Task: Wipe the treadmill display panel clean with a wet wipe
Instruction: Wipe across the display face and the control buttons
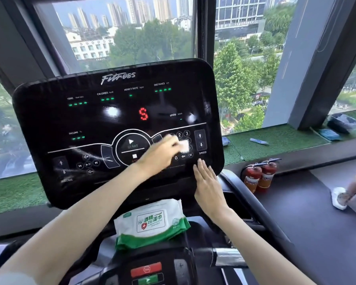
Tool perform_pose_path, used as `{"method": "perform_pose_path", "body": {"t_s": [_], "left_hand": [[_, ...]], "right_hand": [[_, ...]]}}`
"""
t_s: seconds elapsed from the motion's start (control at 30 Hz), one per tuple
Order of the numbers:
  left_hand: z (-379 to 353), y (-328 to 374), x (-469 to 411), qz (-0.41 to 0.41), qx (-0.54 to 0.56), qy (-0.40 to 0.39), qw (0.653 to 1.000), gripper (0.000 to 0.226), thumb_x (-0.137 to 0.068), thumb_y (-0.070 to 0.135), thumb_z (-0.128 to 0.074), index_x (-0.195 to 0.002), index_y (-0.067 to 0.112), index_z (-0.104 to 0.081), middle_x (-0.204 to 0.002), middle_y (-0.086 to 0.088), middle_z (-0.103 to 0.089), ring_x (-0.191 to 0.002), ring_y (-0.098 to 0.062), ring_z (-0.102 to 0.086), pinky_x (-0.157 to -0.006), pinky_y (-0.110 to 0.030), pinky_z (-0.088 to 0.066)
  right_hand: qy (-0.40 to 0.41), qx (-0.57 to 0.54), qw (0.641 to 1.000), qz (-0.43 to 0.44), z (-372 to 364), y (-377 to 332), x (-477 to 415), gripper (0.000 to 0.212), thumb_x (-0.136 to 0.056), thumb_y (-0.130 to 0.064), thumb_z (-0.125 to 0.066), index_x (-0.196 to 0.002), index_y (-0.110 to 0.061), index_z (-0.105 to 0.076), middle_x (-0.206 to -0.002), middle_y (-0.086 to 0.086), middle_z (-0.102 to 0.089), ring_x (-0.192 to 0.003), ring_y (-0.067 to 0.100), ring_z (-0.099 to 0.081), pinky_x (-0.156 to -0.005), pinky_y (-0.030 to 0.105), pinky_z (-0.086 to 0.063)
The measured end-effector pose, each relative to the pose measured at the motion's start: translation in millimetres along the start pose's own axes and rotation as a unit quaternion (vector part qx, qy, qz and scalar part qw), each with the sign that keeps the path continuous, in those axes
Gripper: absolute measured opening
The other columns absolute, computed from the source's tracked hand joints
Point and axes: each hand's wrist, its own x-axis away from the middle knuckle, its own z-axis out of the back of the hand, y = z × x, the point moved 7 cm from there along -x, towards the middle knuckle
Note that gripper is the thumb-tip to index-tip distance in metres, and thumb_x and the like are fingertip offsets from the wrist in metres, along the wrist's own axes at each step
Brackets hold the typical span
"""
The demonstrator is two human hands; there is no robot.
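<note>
- head view, risk: the wet wipe (pixel 183 146) is lying over the number keypad (pixel 183 134) of the display panel (pixel 49 120), near the start button (pixel 132 145). the panel is lit, so a firm press is likely to be triggering a key or the belt.
- head view, risk: moisture streaks are showing at the panel's lower left, and they may be drying into smears.
- head view, left hand (pixel 162 154): it is reaching across and gripping the wipe against the panel. it is blurred, so the fingers only appear to be curling round it.
- head view, right hand (pixel 206 179): it is open, fingers straight and together, resting flat on the panel's lower right edge and holding nothing.
- head view, wipe pack (pixel 150 221): it is sitting on the ledge below the panel.
</note>
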Motion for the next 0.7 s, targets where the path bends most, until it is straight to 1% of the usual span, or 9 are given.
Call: {"method": "perform_pose_path", "body": {"t_s": [0.1, 0.2, 0.27, 0.37, 0.43, 0.47, 0.53, 0.6, 0.7], "left_hand": [[28.8, -32.9, 4.6, 0.182, 0.067, 0.196, 0.961, 0.032, -0.079, -0.010, -0.058, -0.104, 0.008, -0.068, -0.087, -0.007, -0.054, -0.083, -0.020, -0.046, -0.067, -0.028, -0.046], [-2.8, 9.6, 9.7, 0.022, -0.008, 0.027, 0.999, 0.039, -0.073, -0.013, -0.055, -0.104, 0.009, -0.063, -0.091, -0.005, -0.053, -0.086, -0.020, -0.045, -0.059, -0.032, -0.050], [-15.5, 17.4, 20.4, -0.073, -0.047, -0.079, 0.993, 0.041, -0.069, -0.015, -0.052, -0.102, 0.009, -0.059, -0.093, -0.005, -0.052, -0.088, -0.020, -0.045, -0.051, -0.035, -0.051], [20.2, -24.0, 9.4, 0.081, 0.003, 0.072, 0.994, 0.038, -0.073, -0.015, -0.054, -0.102, 0.007, -0.065, -0.091, -0.008, -0.055, -0.085, -0.021, -0.045, -0.058, -0.037, -0.052], [36.7, -42.4, 16.2, 0.202, 0.049, 0.197, 0.958, 0.035, -0.077, -0.014, -0.056, -0.103, 0.006, -0.068, -0.089, -0.010, -0.055, -0.082, -0.024, -0.048, -0.065, -0.035, -0.050], [35.2, -35.9, 16.9, 0.193, 0.046, 0.197, 0.960, 0.037, -0.077, -0.015, -0.055, -0.103, 0.007, -0.068, -0.088, -0.010, -0.055, -0.081, -0.023, -0.048, -0.066, -0.034, -0.049], [7.7, -0.8, 17.0, 0.041, -0.003, 0.055, 0.998, 0.041, -0.072, -0.015, -0.050, -0.101, 0.009, -0.065, -0.089, -0.007, -0.054, -0.083, -0.020, -0.043, -0.057, -0.034, -0.051], [-11.0, 14.1, 30.1, -0.091, -0.047, -0.068, 0.992, 0.041, -0.067, -0.016, -0.051, -0.098, 0.009, -0.060, -0.090, -0.005, -0.052, -0.084, -0.017, -0.042, -0.048, -0.032, -0.050], [19.2, -30.2, 17.3, 0.084, 0.006, 0.053, 0.995, 0.035, -0.073, -0.014, -0.058, -0.100, 0.007, -0.065, -0.090, -0.007, -0.053, -0.085, -0.019, -0.045, -0.056, -0.035, -0.051]], "right_hand": [[0.004, 0.003, 1.000, -0.004, 0.1, -2.7, 0.1, 0.066, -0.055, 0.008, -0.050, -0.120, 0.011, -0.053, -0.129, 0.030, -0.050, -0.121, 0.040, -0.049, -0.099, 0.052, -0.040], [0.003, 0.016, 1.000, -0.007, 1.5, -6.5, -0.2, 0.068, -0.052, 0.009, -0.060, -0.119, 0.011, -0.054, -0.128, 0.031, -0.051, -0.120, 0.041, -0.049, -0.098, 0.051, -0.041], [0.000, 0.025, 1.000, -0.007, 3.3, -7.9, -0.1, 0.072, -0.047, 0.010, -0.066, -0.118, 0.011, -0.055, -0.126, 0.031, -0.052, -0.119, 0.041, -0.050, -0.097, 0.050, -0.042], [0.000, 0.025, 1.000, -0.012, 3.7, -8.9, 0.0, 0.071, -0.049, 0.011, -0.065, -0.119, 0.011, -0.055, -0.127, 0.032, -0.051, -0.120, 0.041, -0.050, -0.098, 0.050, -0.041], [-0.004, 0.024, 1.000, -0.019, 1.6, -10.2, 0.9, 0.063, -0.057, 0.009, -0.056, -0.120, 0.011, -0.054, -0.129, 0.032, -0.049, -0.122, 0.042, -0.048, -0.099, 0.050, -0.039], [-0.004, 0.026, 0.999, -0.023, 1.2, -10.9, 1.0, 0.058, -0.063, 0.005, -0.046, -0.120, 0.011, -0.054, -0.129, 0.032, -0.049, -0.122, 0.041, -0.047, -0.099, 0.049, -0.039], [-0.005, 0.029, 0.999, -0.036, 0.7, -10.8, -0.1, 0.062, -0.066, -0.002, -0.024, -0.118, 0.011, -0.056, -0.126, 0.031, -0.052, -0.121, 0.040, -0.049, -0.098, 0.048, -0.040], [0.002, 0.030, 0.998, -0.046, 0.2, -10.7, -0.6, 0.067, -0.064, -0.003, -0.017, -0.118, 0.011, -0.056, -0.125, 0.031, -0.053, -0.120, 0.039, -0.050, -0.099, 0.047, -0.038], [0.018, 0.026, 0.998, -0.055, 1.5, -11.6, -0.6, 0.060, -0.066, 0.003, -0.031, -0.122, 0.012, -0.052, -0.130, 0.032, -0.048, -0.123, 0.040, -0.047, -0.102, 0.048, -0.037]]}}
